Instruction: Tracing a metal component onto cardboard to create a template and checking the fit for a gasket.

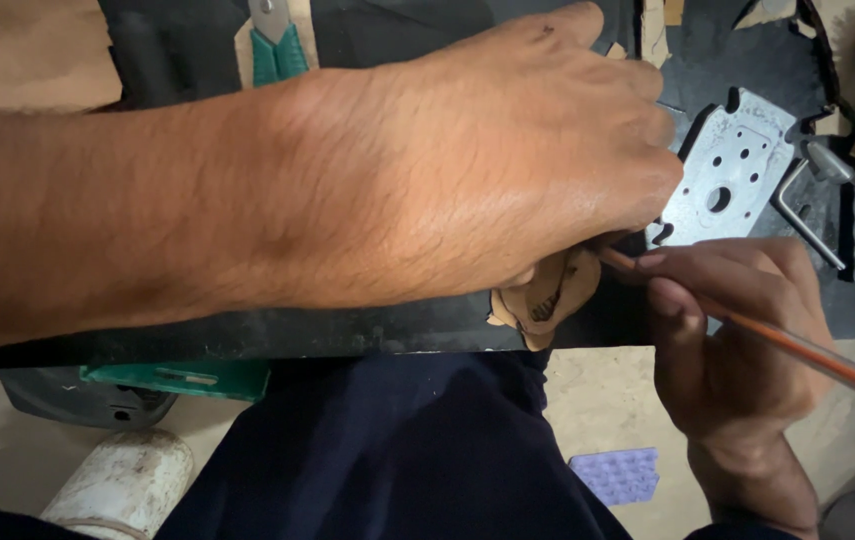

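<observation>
Tracing looks mid-way, as a judgement: a dark curved mark already shows on the exposed part of the tan piece point(545, 296), but the pencil point(777, 342) tip is at its edge under the left hand, so the outline isn't closed as far as I can see. How much is drawn under the hand can't be told.

Left hand point(507, 170): reaches across from the left, palm down, fingers curled together and pressed onto the tan piece, pinning it to the black bench point(347, 335). Not gripping anything else visible; most of the piece is hidden beneath it.

Right hand point(737, 340): closed in a writing pinch on the orange pencil, thumb and forefinger near the tip, shaft running out down-right past the wrist. Tip meets the tan piece just below the left hand's knuckles.

Tan piece sits at the near bench edge, between both hands, touching both the left fingers and the pencil tip.

Nearby: perforated metal plate point(725, 180) just above the right hand, hex key point(802, 212) right of it, green-handled cutter point(273, 45) beyond the left wrist.
</observation>
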